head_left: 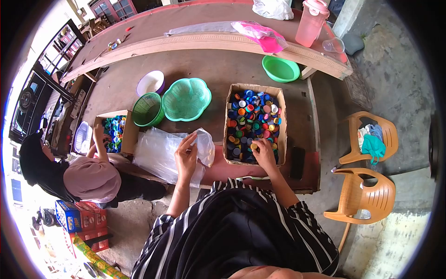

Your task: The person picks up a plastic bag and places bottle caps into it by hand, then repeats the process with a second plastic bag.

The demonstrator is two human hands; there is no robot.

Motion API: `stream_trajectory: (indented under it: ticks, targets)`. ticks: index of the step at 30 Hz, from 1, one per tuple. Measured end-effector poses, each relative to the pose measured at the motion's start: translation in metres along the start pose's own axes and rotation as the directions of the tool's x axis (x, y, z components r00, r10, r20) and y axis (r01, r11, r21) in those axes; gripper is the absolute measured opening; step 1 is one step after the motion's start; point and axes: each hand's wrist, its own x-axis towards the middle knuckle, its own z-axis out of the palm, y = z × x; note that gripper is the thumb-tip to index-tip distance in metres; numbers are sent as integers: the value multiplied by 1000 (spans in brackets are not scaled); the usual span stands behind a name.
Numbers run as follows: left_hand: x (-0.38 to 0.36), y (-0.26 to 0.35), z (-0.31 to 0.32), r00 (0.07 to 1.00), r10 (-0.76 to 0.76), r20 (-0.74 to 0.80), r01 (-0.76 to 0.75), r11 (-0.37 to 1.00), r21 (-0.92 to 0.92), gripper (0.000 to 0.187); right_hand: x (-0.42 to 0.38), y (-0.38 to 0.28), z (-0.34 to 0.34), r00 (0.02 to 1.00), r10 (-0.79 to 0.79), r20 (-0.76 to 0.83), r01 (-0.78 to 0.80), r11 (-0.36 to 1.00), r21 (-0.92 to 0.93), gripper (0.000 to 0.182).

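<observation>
On the table stands a cardboard box [284, 135] full of bottle caps in many colours. At its near edge my right hand [264, 152] pinches a yellowish cap [254, 146] just above the other caps. My left hand [186, 156] is raised over clear plastic bags [155, 151], its fingers apart; nothing can be made out in it. One clear bag [204, 148] lies right beside its fingers.
Green baskets [186, 99] [148, 109], a white-purple bowl [150, 83] and a green basin [281, 69] stand farther back. At left a co-worker [90, 179] reaches into another box [131, 135] of caps. A dark phone-like object [297, 162] lies right. Orange chairs [364, 195] stand beyond.
</observation>
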Motion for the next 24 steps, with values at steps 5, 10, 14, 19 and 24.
stream_trajectory:
  ticks: [5,10,14,19,24]
  targets:
    - [14,21,-3,999,47,15,-47,999,20,38,-3,3,2,999,30,15,-30,1000,6,35]
    - [4,42,19,965,202,165,-216,973,75,38,-3,6,6,999,41,10,-41,999,27,35]
    - [-39,5,65,872,339,353,-403,906,128,37,-3,9,9,994,100,45,-102,993,57,34]
    - [-70,-16,88,832,217,510,-333,932,147,40,-4,8,7,990,129,58,-133,989,70,34]
    - [-72,-27,92,804,208,557,-324,939,117,39,-2,7,7,989,130,67,-134,990,52,34]
